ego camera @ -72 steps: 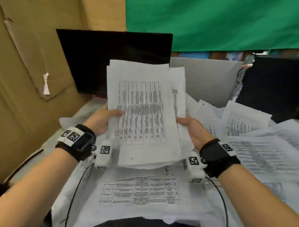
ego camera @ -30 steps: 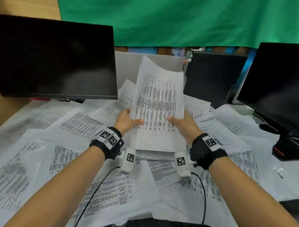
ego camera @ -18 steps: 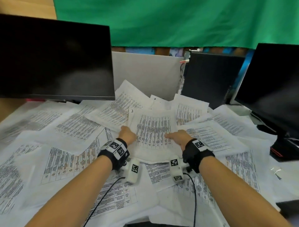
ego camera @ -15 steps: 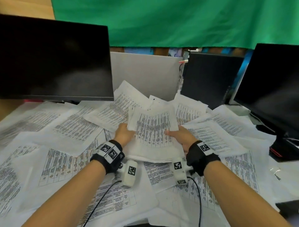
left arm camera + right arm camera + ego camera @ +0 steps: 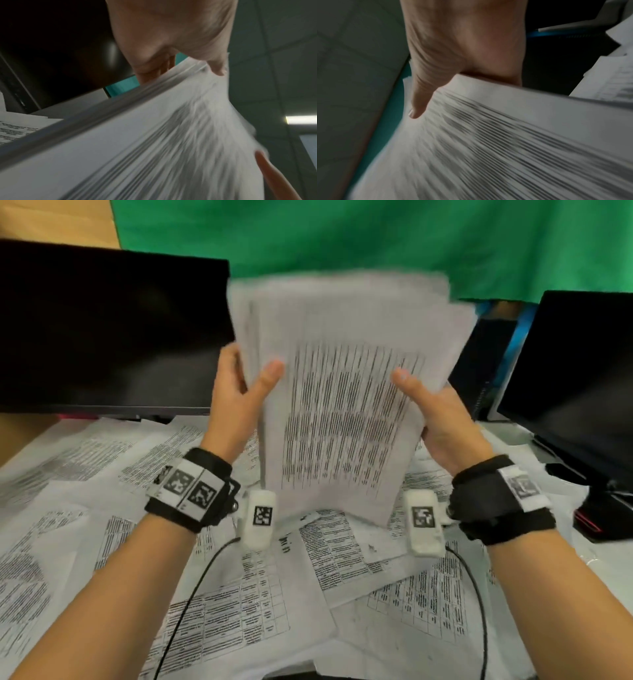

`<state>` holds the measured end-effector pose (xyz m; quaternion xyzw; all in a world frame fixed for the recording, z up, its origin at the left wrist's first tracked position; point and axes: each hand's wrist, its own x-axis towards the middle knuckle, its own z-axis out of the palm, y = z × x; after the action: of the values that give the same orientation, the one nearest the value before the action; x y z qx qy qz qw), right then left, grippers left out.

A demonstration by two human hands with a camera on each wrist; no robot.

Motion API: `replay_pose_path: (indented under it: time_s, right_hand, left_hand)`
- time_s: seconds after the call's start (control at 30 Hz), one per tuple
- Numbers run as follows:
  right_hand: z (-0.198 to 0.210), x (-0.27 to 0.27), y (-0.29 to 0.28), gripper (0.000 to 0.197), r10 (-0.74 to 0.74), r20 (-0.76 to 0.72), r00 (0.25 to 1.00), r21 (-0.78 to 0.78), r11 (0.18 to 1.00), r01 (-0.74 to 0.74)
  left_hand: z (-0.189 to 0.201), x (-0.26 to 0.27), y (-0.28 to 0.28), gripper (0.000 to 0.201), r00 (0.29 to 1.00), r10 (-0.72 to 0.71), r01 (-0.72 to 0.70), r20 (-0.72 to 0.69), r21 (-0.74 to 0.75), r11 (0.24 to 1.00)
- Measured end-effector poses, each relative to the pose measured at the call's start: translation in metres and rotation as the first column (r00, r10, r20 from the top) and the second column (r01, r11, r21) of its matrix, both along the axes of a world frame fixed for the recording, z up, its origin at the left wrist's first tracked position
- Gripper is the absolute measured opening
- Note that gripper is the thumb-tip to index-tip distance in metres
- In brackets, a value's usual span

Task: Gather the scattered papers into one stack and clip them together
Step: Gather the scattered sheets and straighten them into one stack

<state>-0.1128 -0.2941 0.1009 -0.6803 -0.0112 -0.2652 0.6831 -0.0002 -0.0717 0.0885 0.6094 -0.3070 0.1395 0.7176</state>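
Sheets (image 5: pixel 239 621) loose across lower frame, ungathered. Mid-frame: left hand (image 5: pixel 236 402) and right hand (image 5: pixel 442 422) each pinch side edges of partial stack (image 5: pixel 342 405), held upright, blurred. No clip visible; clipping not begun.

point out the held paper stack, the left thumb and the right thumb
white printed paper stack (image 5: pixel 342 412), head view, middle of front sheet
left thumb (image 5: pixel 269 376), head view, tip
right thumb (image 5: pixel 407 383), head view, tip

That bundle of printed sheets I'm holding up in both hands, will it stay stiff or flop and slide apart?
Probably floppy: the stack is thin paper, gripped only at its sides by the left hand and right hand. Its top edges look uneven, so sheets may slip.
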Motion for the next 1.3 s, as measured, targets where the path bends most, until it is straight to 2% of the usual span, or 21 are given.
replay_pose_path:
  time_s: [0.07,0.17,0.27,0.37,0.43,0.47,0.53,0.57,0.63,0.7,0.77,0.83,0.87,0.93,0.97,1.0,1.07,1.1,1.13,1.2,1.3]
  right_hand:
    - [0.002,-0.004,0.004,0.052,0.009,0.002,1.0,0.017,1.0,-0.009]
    - [0.006,0.004,0.023,0.036,-0.09,0.039,0.995,0.022,0.996,0.089]
    - [0.027,0.012,0.037,0.019,-0.17,0.206,0.964,-0.019,0.984,0.178]
    - [0.038,0.009,0.024,0.032,-0.1,0.247,0.964,-0.043,0.993,0.114]
    - [0.019,0.006,0.008,0.043,-0.012,0.098,0.995,-0.101,0.995,0.022]
    - [0.002,0.005,0.002,0.047,0.026,-0.036,0.999,-0.125,0.992,-0.03]
    - [-0.036,0.004,0.001,0.054,0.075,-0.296,0.952,-0.123,0.986,-0.115]
    - [-0.05,0.004,0.004,0.059,0.081,-0.359,0.93,-0.109,0.986,-0.128]
    - [-0.058,0.01,0.012,0.065,0.057,-0.31,0.949,-0.106,0.99,-0.093]
    - [-0.046,0.017,0.021,0.05,-0.017,-0.173,0.985,-0.041,0.999,0.01]
    - [-0.038,0.022,0.023,0.031,-0.093,-0.087,0.992,0.062,0.993,0.098]
    - [-0.049,0.022,0.015,0.034,-0.05,-0.109,0.993,0.041,0.998,0.054]
    - [-0.061,0.02,0.013,0.042,-0.004,-0.209,0.978,-0.008,1.0,0.002]
    - [-0.091,0.02,0.009,0.065,0.047,-0.496,0.867,-0.134,0.983,-0.129]
    - [-0.102,0.02,0.009,0.073,0.015,-0.562,0.827,-0.167,0.977,-0.131]
    - [-0.109,0.024,0.009,0.078,-0.017,-0.563,0.827,-0.161,0.983,-0.089]
    - [-0.111,0.03,0.015,0.082,-0.131,-0.466,0.875,-0.103,0.99,0.093]
    - [-0.108,0.031,0.019,0.069,-0.188,-0.4,0.897,-0.083,0.982,0.168]
    - [-0.104,0.032,0.022,0.049,-0.228,-0.339,0.913,-0.075,0.974,0.215]
    - [-0.098,0.028,0.027,0.018,-0.251,-0.267,0.931,-0.056,0.968,0.245]
    - [-0.097,0.03,0.029,0.013,-0.226,-0.247,0.942,-0.039,0.974,0.223]
  left_hand:
    - [0.005,0.0,-0.001,0.065,0.997,-0.079,0.078,-0.024,-0.013,0.997]
    - [0.014,-0.017,-0.025,0.068,0.993,-0.117,0.118,-0.025,0.088,0.989]
    - [0.043,-0.031,-0.04,0.039,0.987,-0.118,0.119,0.107,0.0,0.993]
    - [0.061,-0.018,-0.024,0.049,0.989,-0.137,0.142,0.051,-0.106,0.984]
    - [0.039,-0.004,-0.009,0.039,0.964,-0.256,0.258,-0.076,0.021,0.966]
    - [0.021,0.002,-0.004,0.04,0.924,-0.319,0.348,-0.208,0.121,0.93]
    - [-0.02,0.004,0.002,0.068,0.831,-0.291,0.47,-0.475,0.319,0.823]
    - [-0.036,0.0,0.002,0.08,0.829,-0.222,0.465,-0.513,0.412,0.784]
    - [-0.051,-0.002,-0.008,0.075,0.903,-0.111,0.314,-0.416,0.458,0.832]
    - [-0.042,-0.011,-0.018,0.06,0.939,-0.128,0.228,-0.32,0.298,0.927]
    - [-0.029,-0.018,-0.023,0.032,0.959,-0.127,0.179,-0.254,0.192,0.965]
    - [-0.031,-0.015,-0.019,0.039,0.948,-0.137,0.201,-0.287,0.208,0.957]
    - [-0.039,-0.009,-0.014,0.046,0.926,-0.13,0.244,-0.353,0.299,0.923]
    - [-0.059,-0.001,-0.004,0.048,0.832,-0.142,0.457,-0.537,0.515,0.725]
    - [-0.07,0.004,0.0,0.05,0.778,-0.148,0.545,-0.61,0.539,0.642]
    - [-0.078,0.01,0.001,0.055,0.76,-0.139,0.561,-0.635,0.532,0.634]
    - [-0.085,0.015,0.001,0.079,0.775,-0.065,0.432,-0.629,0.453,0.78]
    - [-0.086,0.014,0.0,0.082,0.802,-0.014,0.315,-0.598,0.403,0.859]
    - [-0.086,0.014,-0.003,0.073,0.826,0.022,0.217,-0.563,0.354,0.91]
    - [-0.085,0.011,-0.006,0.042,0.873,0.024,0.14,-0.488,0.297,0.945]
    - [-0.081,0.011,-0.008,0.031,0.908,0.057,0.042,-0.416,0.226,0.973]
